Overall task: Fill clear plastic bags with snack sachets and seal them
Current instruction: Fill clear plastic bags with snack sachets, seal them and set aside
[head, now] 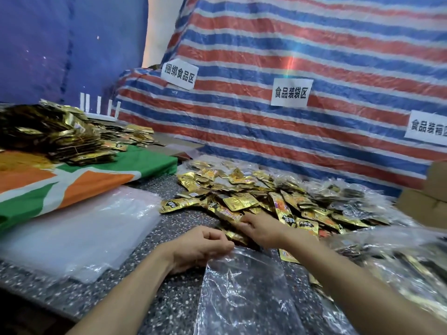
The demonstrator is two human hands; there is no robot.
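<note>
Speckled countertop (pixel 169 274), striped tarp (pixel 302 44) backdrop

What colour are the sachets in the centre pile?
Mostly gold sachets, some with black or orange print; head view.

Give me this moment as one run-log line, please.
left hand: pinches clear bag edge | right hand: on sachet pile | bag: flat on table

Glossy gold foil sachets (pixel 242 201), crinkly clear plastic bag (pixel 242 286), speckled stone tabletop (pixel 169 226).
</note>
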